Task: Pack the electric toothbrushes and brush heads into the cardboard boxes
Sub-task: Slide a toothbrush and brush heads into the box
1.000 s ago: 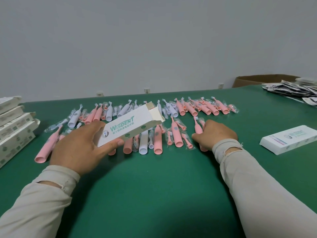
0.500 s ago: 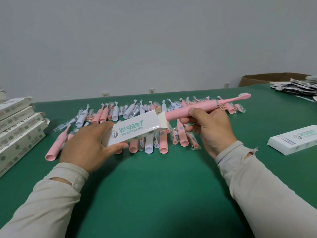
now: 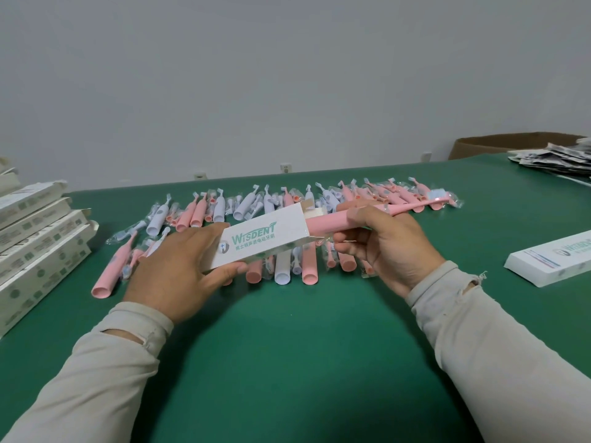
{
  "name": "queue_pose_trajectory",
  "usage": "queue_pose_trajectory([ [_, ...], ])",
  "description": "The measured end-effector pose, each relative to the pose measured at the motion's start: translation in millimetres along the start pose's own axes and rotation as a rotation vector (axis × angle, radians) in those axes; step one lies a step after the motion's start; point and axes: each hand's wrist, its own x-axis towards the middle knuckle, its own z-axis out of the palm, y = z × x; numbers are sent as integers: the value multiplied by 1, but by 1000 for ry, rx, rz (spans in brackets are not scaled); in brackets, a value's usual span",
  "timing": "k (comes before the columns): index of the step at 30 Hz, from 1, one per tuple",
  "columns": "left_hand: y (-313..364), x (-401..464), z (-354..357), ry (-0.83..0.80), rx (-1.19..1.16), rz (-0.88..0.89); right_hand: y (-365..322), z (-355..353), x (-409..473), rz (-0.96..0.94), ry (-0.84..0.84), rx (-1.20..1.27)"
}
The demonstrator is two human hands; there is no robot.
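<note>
Single head-worn wide-angle view, looking forward and down across the green tabletop (image 3: 287, 362), close above both forearms, far edge meeting a grey wall (image 3: 287, 75)

pink toothbrush (image 3: 332, 222) handle-end inside open white box (image 3: 262, 243).

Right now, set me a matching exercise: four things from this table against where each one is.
Things:
1. pink toothbrush
2. Wisdent box
3. stacked boxes
4. closed white box

Places:
A. flat on the table's right side
B. gripped in the left hand
C. piled at the left edge
D. held by the right hand, base end in the box mouth

Pairs: 1-D, 2-B, 3-C, 4-A
</note>
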Motion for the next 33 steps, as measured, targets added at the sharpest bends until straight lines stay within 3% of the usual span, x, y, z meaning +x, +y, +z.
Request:
queue_pose_trajectory([
  [6, -1, 2, 4, 18, -9, 37, 9, 3, 0, 30, -49, -208],
  [12, -6, 3, 4, 31, 29, -33, -1, -8, 9, -38, 211, 102],
  [15, -5, 4, 4, 38, 23, -48, -2, -10, 9, -93, 184, -82],
  [19, -4, 4, 5, 32, -4, -43, 10, -2, 0, -189, -114, -611],
  [25, -4, 3, 3, 47, -4, -55, 11, 2, 0, -253, 31, -639],
  [33, -1, 3, 3, 43, 15, -41, 13, 3, -2, -286, -6, -747],
])
